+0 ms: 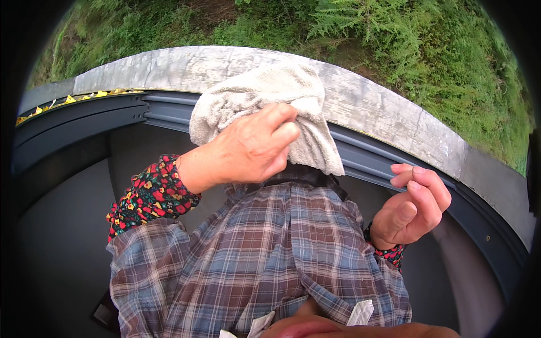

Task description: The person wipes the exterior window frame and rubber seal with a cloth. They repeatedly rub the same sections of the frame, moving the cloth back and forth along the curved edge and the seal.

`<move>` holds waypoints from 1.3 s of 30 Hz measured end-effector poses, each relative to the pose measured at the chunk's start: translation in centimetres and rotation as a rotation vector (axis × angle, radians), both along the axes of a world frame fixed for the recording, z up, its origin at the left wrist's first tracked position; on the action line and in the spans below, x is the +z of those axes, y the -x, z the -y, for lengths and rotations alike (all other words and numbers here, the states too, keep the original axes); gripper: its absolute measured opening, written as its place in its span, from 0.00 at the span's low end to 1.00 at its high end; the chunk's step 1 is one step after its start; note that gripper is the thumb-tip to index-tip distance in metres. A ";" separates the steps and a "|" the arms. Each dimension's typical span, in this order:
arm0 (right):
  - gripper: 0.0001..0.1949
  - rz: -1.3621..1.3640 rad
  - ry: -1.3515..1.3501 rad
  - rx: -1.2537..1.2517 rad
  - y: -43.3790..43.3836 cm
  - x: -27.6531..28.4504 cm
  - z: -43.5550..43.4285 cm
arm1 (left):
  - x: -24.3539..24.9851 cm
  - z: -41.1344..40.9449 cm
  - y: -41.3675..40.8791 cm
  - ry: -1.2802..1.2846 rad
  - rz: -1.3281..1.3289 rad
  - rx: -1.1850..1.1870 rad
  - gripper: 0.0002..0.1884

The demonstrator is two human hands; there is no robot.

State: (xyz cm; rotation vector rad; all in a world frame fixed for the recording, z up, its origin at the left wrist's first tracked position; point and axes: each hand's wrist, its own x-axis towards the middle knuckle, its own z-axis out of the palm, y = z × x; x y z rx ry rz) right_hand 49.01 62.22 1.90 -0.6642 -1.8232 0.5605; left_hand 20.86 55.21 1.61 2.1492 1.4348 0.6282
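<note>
A damp-looking, off-white terry cloth (264, 91) hangs bunched from my left hand (253, 143), whose fingers are closed on it. The cloth lies in front of the dark metal rail (372, 160) and overlaps the concrete ledge (380, 97); whether it rests on either cannot be told. To the right, my right hand (412, 207) is raised near the rail with its fingers loosely curled and nothing in it. Both wrists have floral sleeves, below which a plaid shirt shows.
Yellow scraps, perhaps leaves, (69, 100) lie along the frame's outer edge at the left. Green plants (448, 84) grow on the slope beyond the ledge. Dark panels (63, 236) stand below the rail.
</note>
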 end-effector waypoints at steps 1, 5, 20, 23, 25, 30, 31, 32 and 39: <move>0.18 -0.001 0.006 0.011 0.0 -0.5 0.0 | -0.4 0.4 0.6 0.006 -0.035 0.026 0.13; 0.18 0.016 0.028 0.061 1.7 -2.1 0.6 | -1.5 2.6 5.4 0.002 -0.169 0.137 0.15; 0.14 0.099 0.087 0.121 6.4 -1.3 4.2 | 1.9 7.4 13.4 -0.357 -0.541 0.467 0.23; 0.14 0.109 0.111 0.148 6.2 -0.8 4.0 | 2.1 7.3 13.8 -0.145 -0.811 0.413 0.24; 0.13 0.115 0.108 0.180 6.1 -0.7 3.9 | 0.9 7.6 14.0 -0.079 -0.802 0.374 0.24; 0.10 0.146 0.107 0.146 5.9 -1.1 3.5 | 2.2 9.1 14.8 -0.105 -0.401 0.460 0.20; 0.10 0.141 0.116 0.137 5.7 -1.3 3.5 | 3.3 10.4 14.7 -0.096 -0.254 0.506 0.19; 0.10 0.134 0.128 0.138 5.4 -1.5 3.3 | 4.3 12.2 14.8 -0.006 -0.017 0.564 0.18; 0.07 0.153 0.426 0.278 7.3 -1.4 1.6 | 10.0 24.1 19.1 -0.097 1.488 0.532 0.12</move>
